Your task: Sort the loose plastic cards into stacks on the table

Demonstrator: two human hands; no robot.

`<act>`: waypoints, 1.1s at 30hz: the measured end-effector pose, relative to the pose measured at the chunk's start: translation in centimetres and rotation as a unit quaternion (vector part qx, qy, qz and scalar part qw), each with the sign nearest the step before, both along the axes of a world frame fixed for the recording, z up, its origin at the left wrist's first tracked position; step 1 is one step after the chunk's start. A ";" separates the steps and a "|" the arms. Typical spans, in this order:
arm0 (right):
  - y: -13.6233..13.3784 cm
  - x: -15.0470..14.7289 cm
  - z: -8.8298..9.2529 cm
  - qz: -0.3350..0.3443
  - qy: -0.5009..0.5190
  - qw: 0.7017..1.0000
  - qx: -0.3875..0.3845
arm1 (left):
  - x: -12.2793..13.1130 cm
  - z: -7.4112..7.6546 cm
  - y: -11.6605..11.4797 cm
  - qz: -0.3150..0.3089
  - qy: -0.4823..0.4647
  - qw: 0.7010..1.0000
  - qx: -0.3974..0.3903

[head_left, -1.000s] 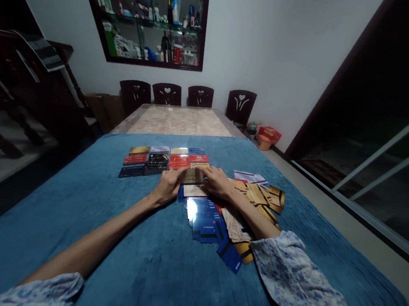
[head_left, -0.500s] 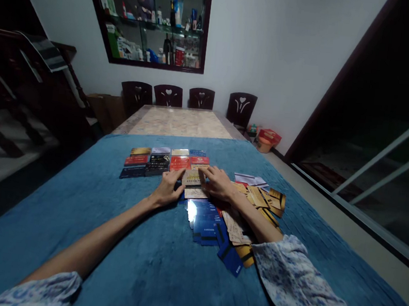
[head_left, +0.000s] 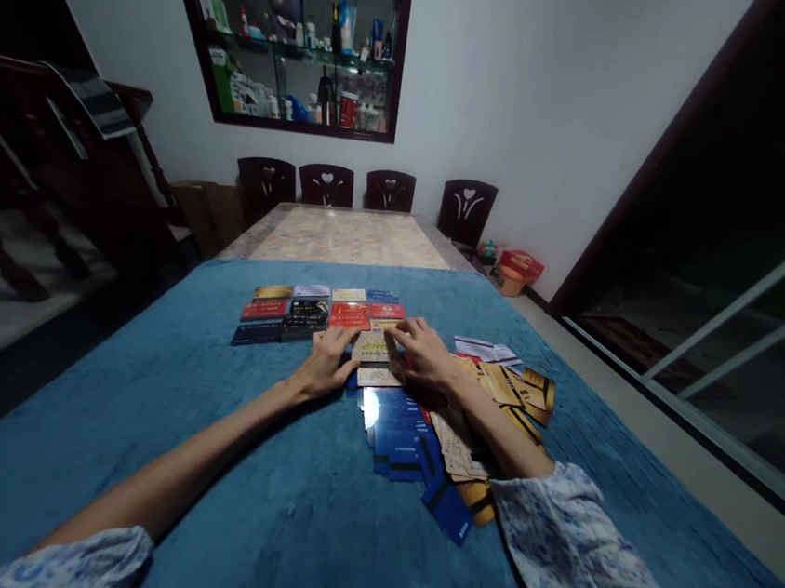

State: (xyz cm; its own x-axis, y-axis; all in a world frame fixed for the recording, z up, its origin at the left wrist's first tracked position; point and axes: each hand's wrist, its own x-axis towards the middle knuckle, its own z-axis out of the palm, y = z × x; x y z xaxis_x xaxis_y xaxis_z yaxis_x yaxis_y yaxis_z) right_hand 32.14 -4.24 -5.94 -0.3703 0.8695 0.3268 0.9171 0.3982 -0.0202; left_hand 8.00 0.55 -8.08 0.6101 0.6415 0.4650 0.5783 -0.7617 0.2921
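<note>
A beige card point(head_left: 373, 346) lies between my two hands, at the near end of the laid-out rows of cards. My left hand point(head_left: 324, 364) is closed with its thumb and fingers at the card's left edge. From the right, my right hand point(head_left: 426, 356) has its fingers bent onto the card's right edge. Just below is another pale card point(head_left: 381, 378). Blue cards point(head_left: 399, 430) spread out nearer to me. Under and beside my right forearm lie gold cards point(head_left: 504, 383) and several beige ones. Red cards point(head_left: 350, 316) sit just beyond my fingers.
Neat rows with black cards point(head_left: 307, 314) and dark blue cards point(head_left: 255, 334) stand left of centre. White cards point(head_left: 488, 351) lie at the right. A blue cloth point(head_left: 239, 484) covers the near table. Chairs point(head_left: 326, 184) line the far end, below a wall cabinet point(head_left: 304, 126).
The view has shifted slightly, so everything sits a little lower and to the right. Both hands stay at the same beige card, with barely any finger movement.
</note>
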 end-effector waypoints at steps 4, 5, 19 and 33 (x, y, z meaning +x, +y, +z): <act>-0.6 -0.3 1.3 -0.004 -0.009 1.000 -0.022 | 0.0 0.8 -0.4 0.002 0.013 1.000 0.008; -0.7 -0.4 1.6 -0.006 -0.012 0.999 -0.032 | 0.1 1.1 -0.5 0.002 0.018 1.000 0.010; 0.9 -0.6 4.8 0.006 -0.045 0.998 -0.046 | 0.1 4.9 0.7 0.023 0.114 0.992 0.041; 5.9 -0.9 6.5 0.050 -0.052 0.996 -0.057 | -0.6 6.6 4.7 0.041 0.136 0.989 0.039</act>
State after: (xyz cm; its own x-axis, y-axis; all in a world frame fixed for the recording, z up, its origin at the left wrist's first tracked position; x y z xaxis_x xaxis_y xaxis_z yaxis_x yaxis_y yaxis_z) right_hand 31.24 1.67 0.59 -0.4832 0.8558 0.1845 0.8726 0.4879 0.0222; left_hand 7.43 5.28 -1.47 0.6671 0.6630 0.3398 0.6882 -0.7230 0.0597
